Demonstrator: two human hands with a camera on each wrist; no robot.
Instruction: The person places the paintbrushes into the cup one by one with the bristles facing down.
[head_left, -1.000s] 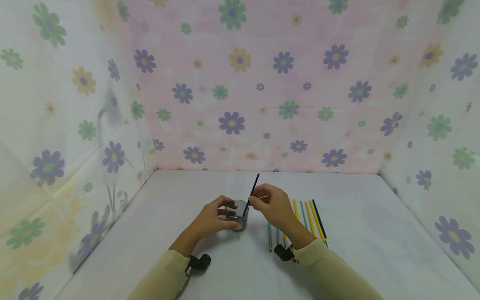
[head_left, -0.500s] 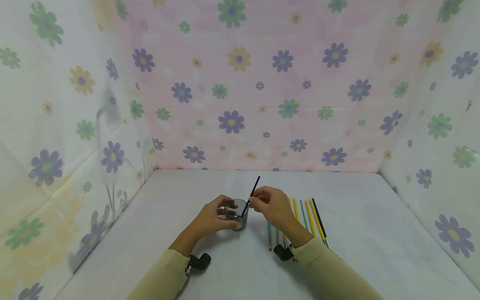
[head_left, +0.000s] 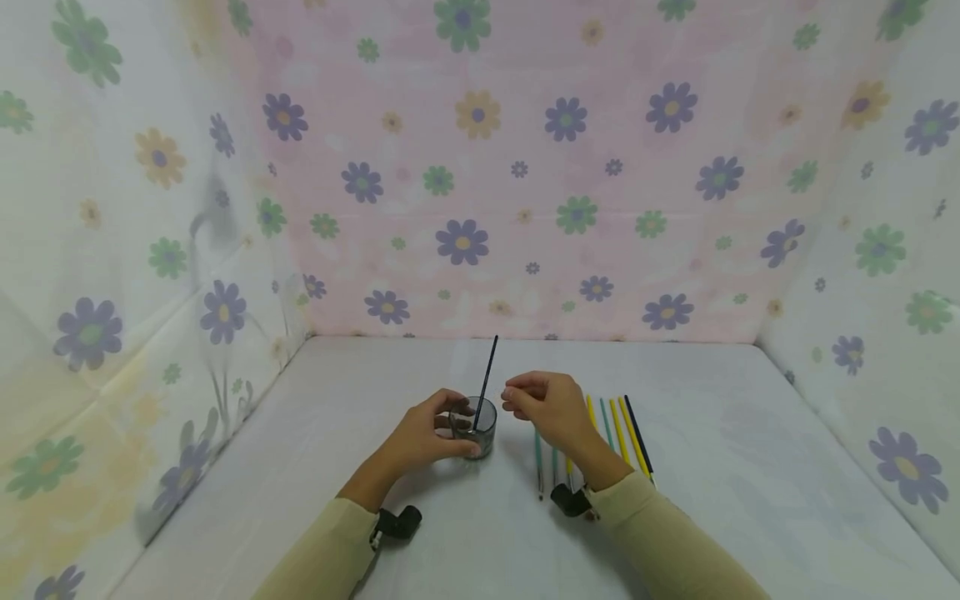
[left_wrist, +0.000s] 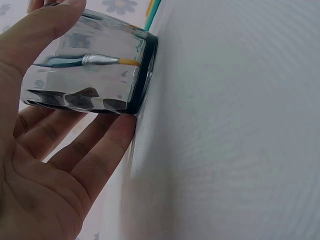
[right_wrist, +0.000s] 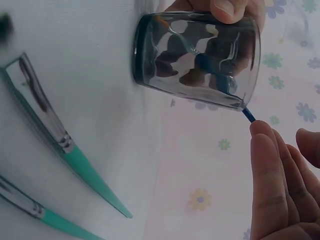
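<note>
The left hand (head_left: 429, 435) is wrapping round a small clear glass (head_left: 477, 426) near the middle of the white table (head_left: 750, 467), thumb on the near side and fingers curling round the far side, holding it upright; the left wrist view is showing the palm and fingers lying against the glass wall. A dark paintbrush (head_left: 486, 377) is standing in the glass, leaning slightly to the right, its handle rising above the rim. The right hand (head_left: 546, 407) is hovering just right of the glass, fingers loosely bent with thumb and fingertips close together, gripping nothing; the right wrist view is showing its fingertips (right_wrist: 265, 150) just beside the brush handle, and whether they touch it is unclear. Behind that hand a row of brushes (head_left: 618, 429), teal, yellow and dark, is lying on the table; both forearms in beige sleeves (head_left: 660, 542) are reaching in from the near edge.
</note>
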